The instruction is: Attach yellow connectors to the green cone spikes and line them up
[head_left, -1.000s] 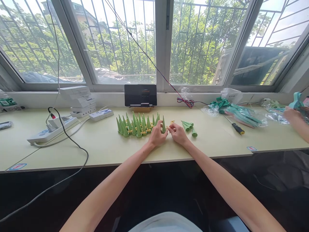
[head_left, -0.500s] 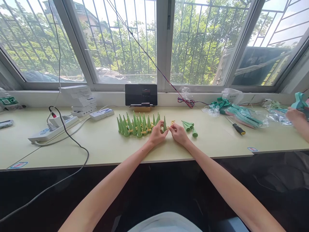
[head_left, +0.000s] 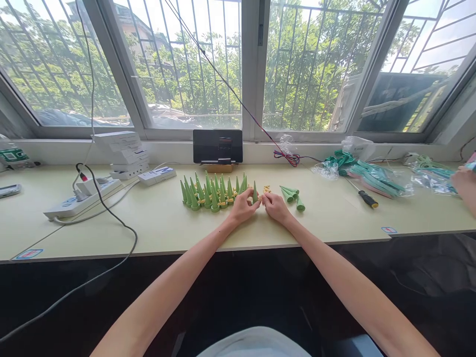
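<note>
Several upright green cones (head_left: 210,191) with yellow bases stand in a cluster on the pale table (head_left: 159,223). My left hand (head_left: 243,208) is curled around the rightmost green cone (head_left: 255,193), at the cluster's right end. My right hand (head_left: 274,206) is pinched right beside it, fingertips meeting the left hand's on a small yellow piece I can barely see. A few small yellow parts (head_left: 266,189) lie just behind my hands. Three loose green cones (head_left: 292,196) lie on their sides to the right.
A black screen (head_left: 217,146) stands against the sill. A power strip (head_left: 80,198), a black cable (head_left: 111,223) and white boxes (head_left: 121,153) are on the left. A screwdriver (head_left: 362,194) and bags of green parts (head_left: 368,171) lie on the right, where another person's hand (head_left: 464,186) works.
My hands stay together at the rightmost cone, with only slight finger shifts. The other person's hand at the far right has moved further right, and the teal item it held has left the view.
</note>
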Available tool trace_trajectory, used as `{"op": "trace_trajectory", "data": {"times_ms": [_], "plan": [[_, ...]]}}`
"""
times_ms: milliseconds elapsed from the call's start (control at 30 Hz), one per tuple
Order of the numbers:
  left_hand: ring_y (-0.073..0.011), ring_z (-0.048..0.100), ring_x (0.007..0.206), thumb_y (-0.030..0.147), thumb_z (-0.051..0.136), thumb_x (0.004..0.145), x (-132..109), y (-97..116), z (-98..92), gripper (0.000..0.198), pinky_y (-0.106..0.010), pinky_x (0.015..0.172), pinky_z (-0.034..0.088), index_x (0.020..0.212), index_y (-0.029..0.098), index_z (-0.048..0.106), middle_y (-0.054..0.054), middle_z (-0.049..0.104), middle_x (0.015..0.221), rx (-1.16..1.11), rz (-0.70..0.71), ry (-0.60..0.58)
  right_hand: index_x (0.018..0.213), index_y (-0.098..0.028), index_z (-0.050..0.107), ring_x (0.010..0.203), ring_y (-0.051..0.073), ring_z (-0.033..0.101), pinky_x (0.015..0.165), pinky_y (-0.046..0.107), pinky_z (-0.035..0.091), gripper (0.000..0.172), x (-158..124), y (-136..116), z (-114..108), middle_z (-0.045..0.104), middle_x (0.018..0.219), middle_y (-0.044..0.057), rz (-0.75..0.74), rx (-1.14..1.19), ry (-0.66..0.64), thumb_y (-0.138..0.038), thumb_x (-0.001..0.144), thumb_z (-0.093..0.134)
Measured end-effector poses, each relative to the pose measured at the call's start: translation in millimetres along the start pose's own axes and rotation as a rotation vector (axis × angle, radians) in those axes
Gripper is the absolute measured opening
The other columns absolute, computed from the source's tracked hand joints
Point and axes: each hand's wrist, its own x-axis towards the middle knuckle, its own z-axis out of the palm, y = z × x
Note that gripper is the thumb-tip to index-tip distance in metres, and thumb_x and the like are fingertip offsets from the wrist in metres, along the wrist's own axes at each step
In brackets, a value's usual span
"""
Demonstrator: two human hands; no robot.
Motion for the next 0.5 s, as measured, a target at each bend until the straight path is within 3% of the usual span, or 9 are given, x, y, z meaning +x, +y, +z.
{"op": "trace_trajectory", "data": {"times_ms": [500], "plan": [[-0.0118, 0.062, 0.064, 0.037, 0.067, 0.076, 0.4, -0.8, -0.9, 0.023, -0.022, 0.054, 0.049, 0.081, 0.015, 0.062, -0.005, 0.067, 0.083, -0.107, -0.114, -0.099, 0.054, -0.022, 0.030, 0.052, 0.013, 0.034, 0.053, 0.028, 0.028, 0.044, 0.1, 2.7, 1.6, 0.037, 0.050, -0.001, -0.019, -0.061, 0.035, -0.045, 0.090, 0.035]]}}
